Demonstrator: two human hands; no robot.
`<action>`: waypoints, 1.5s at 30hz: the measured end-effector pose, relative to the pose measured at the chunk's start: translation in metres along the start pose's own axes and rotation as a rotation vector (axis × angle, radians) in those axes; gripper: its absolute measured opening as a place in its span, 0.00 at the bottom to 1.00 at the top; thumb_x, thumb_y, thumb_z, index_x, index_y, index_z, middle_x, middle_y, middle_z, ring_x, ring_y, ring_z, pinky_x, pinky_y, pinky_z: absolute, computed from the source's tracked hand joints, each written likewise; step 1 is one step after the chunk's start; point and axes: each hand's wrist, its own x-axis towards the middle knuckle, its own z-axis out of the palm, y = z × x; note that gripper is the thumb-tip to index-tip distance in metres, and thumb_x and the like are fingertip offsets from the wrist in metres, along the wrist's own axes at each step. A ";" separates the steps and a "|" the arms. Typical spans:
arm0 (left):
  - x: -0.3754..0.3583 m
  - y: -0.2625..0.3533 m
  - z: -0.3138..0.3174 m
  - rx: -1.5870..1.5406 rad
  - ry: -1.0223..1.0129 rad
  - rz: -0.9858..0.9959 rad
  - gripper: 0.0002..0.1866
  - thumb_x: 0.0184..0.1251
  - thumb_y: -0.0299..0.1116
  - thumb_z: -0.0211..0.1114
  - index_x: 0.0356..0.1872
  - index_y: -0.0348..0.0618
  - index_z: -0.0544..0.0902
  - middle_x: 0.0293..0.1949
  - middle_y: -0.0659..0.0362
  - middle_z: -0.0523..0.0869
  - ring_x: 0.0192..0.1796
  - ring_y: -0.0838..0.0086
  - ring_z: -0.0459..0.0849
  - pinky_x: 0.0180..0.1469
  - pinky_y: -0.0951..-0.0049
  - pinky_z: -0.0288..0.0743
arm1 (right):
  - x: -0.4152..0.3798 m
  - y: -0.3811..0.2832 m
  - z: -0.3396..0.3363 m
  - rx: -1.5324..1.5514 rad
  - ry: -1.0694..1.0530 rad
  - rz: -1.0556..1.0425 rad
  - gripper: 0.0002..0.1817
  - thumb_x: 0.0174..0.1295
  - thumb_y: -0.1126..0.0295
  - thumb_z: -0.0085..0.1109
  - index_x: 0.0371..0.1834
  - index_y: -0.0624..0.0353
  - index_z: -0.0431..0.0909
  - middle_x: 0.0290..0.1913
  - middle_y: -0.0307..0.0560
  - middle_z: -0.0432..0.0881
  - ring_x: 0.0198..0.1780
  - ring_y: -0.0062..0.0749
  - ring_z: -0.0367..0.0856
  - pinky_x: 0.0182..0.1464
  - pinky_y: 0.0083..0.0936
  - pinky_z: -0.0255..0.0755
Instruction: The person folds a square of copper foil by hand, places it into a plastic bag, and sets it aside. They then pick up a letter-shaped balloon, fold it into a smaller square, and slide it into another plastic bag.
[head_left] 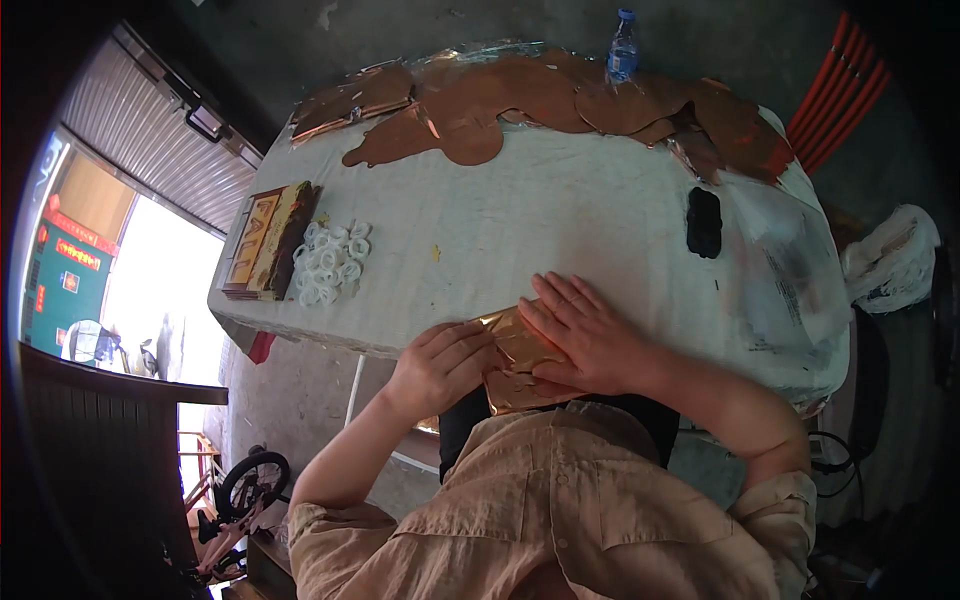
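A shiny gold foil sheet (520, 345) lies at the table's front edge, its lower part hanging toward my lap. My left hand (445, 365) is closed at the foil's left edge, fingers bent and pressed together on it; the thumb is mostly hidden. Flat across the foil's right side rests my right hand (590, 340), its fingers stretched out and slightly spread. Part of the foil is covered by both hands.
White rings (328, 262) are heaped beside a stack of gold-and-red printed pieces (265, 240) at the left. Brown foil sheets (540, 95) line the table's (450, 205) far edge, near a water bottle (622, 48). A black object (704, 222) and clear plastic (785, 260) lie right.
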 end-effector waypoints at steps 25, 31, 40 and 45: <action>0.042 -0.022 0.023 -1.306 0.153 -1.056 0.13 0.68 0.36 0.65 0.35 0.33 0.82 0.28 0.62 0.85 0.29 0.83 0.81 0.32 0.82 0.78 | 0.006 0.080 -0.017 1.479 0.183 0.362 0.11 0.70 0.68 0.53 0.46 0.64 0.80 0.37 0.39 0.84 0.38 0.18 0.82 0.42 0.18 0.77; 0.052 -0.020 0.015 -1.192 -0.034 -0.990 0.10 0.65 0.29 0.66 0.43 0.34 0.82 0.36 0.60 0.86 0.34 0.82 0.82 0.37 0.83 0.76 | 0.006 0.083 -0.014 1.447 0.237 0.448 0.12 0.69 0.66 0.54 0.45 0.64 0.80 0.36 0.38 0.84 0.38 0.19 0.82 0.39 0.20 0.78; 0.073 -0.027 0.052 -1.537 0.307 -0.913 0.09 0.66 0.27 0.64 0.43 0.33 0.81 0.38 0.56 0.86 0.37 0.77 0.85 0.41 0.76 0.82 | 0.008 0.079 -0.018 1.721 0.331 0.455 0.23 0.59 0.64 0.67 0.54 0.63 0.74 0.46 0.48 0.82 0.43 0.31 0.84 0.46 0.30 0.81; 0.092 -0.012 0.063 -1.505 0.314 -0.910 0.09 0.67 0.28 0.62 0.44 0.33 0.80 0.39 0.56 0.86 0.40 0.76 0.85 0.44 0.74 0.83 | 0.007 0.081 -0.010 1.642 0.325 0.538 0.19 0.59 0.68 0.65 0.51 0.61 0.75 0.46 0.45 0.82 0.42 0.30 0.83 0.39 0.28 0.82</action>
